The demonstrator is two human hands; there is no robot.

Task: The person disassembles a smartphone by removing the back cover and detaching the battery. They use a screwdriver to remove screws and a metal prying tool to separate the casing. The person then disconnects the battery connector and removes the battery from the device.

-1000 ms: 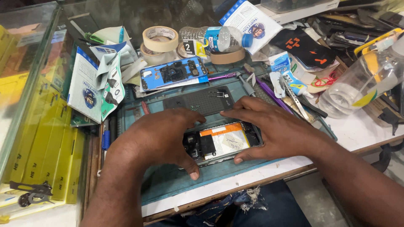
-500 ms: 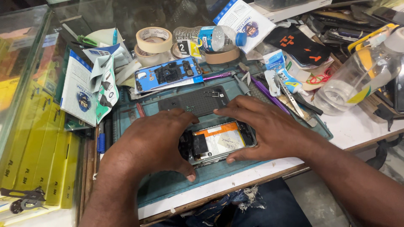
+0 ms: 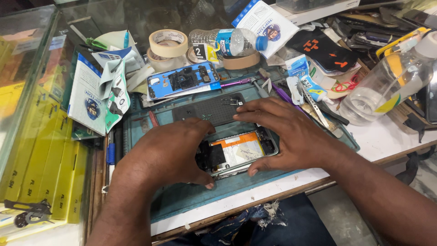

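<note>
At the centre of the frame both hands close around an opened phone (image 3: 239,152) lying on a teal work mat (image 3: 182,200) on the bench (image 3: 387,136). The left hand (image 3: 166,155) covers the phone's left end, fingers curled down over its upper edge and the thumb pressed against its lower edge, so that end is gripped between thumb and fingers. The right hand (image 3: 284,132) clasps the right end the same way, fingers laid along the top edge and the thumb tip pushed against the bottom edge. Between the hands the phone's inside shows: an orange and white battery label and dark parts to its left. Just above the hands, touching the fingers, lies a dark grey back cover (image 3: 209,109). Further up sits a blue phone frame (image 3: 182,79), and beyond it a roll of masking tape (image 3: 168,43) and a lying plastic water bottle (image 3: 227,41). At the right of the frame stands a clear bottle (image 3: 387,82) partly filled with liquid. Yellow boxes (image 3: 41,159) fill the left side.
</note>
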